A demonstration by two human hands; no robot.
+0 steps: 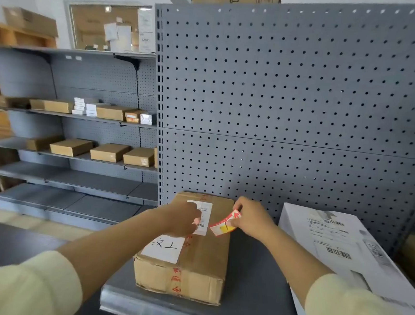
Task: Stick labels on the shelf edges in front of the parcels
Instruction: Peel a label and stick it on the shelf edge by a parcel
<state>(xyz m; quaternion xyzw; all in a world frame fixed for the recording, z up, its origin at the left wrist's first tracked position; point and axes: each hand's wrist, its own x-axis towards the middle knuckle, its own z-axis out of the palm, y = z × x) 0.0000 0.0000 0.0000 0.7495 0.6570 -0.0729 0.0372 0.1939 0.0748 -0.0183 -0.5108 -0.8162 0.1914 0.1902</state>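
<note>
A brown cardboard parcel (202, 257) with white stickers and red tape lies on the grey shelf (254, 274), its near end close to the shelf edge (163, 311). My right hand (251, 219) pinches a red, white and yellow label strip (224, 225) above the parcel's top. My left hand (183, 218) is beside it with fingers curled near the strip's left end; whether it grips anything is hidden. A large white parcel (344, 249) with barcodes lies on the same shelf to the right.
A grey pegboard back panel (294, 102) rises behind the parcels. To the left, further grey shelves (76, 157) carry several small brown boxes (72, 146) and white boxes (85, 106). A dark counter (6, 240) lies at lower left.
</note>
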